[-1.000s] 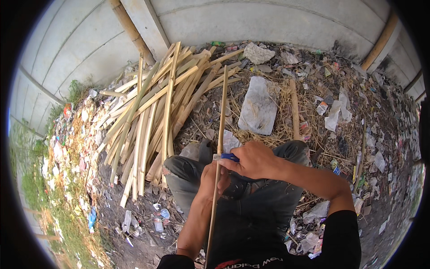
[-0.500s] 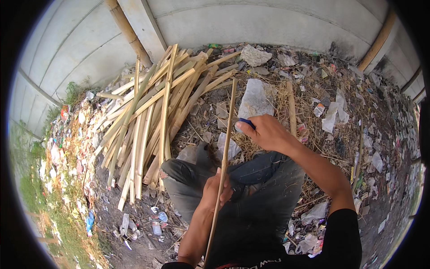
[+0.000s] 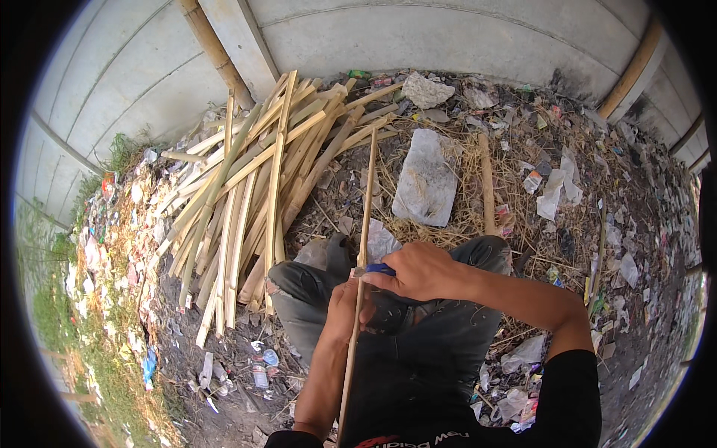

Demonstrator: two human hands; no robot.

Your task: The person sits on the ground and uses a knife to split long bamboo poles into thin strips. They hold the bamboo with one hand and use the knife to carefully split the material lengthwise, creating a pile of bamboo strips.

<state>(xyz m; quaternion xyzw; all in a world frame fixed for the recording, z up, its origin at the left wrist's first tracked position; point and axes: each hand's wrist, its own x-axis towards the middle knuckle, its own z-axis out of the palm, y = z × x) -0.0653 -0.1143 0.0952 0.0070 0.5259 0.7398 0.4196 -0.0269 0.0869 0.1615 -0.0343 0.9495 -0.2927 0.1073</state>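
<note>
gripping bamboo strip (image 3: pixel 364 216), left hand (image 3: pixel 345 306), knife (image 3: pixel 373 269) in right hand (image 3: pixel 420 272)

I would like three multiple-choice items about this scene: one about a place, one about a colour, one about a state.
1. Where does the pile of split bamboo strips lie?
A. to the person's left, near the concrete wall
B. on the person's lap
C. to the person's right

2. What colour is the handle of the knife?
A. red
B. blue
C. yellow

3. How is the long bamboo strip held?
A. lying loose on the ground
B. gripped by the left hand, with the right hand pressing the knife to it
C. gripped by the right hand alone

Answers: 1 A, the pile lies at picture left by the wall; 2 B, blue shows beside the right fingers; 3 B, both hands meet at the strip.
</note>
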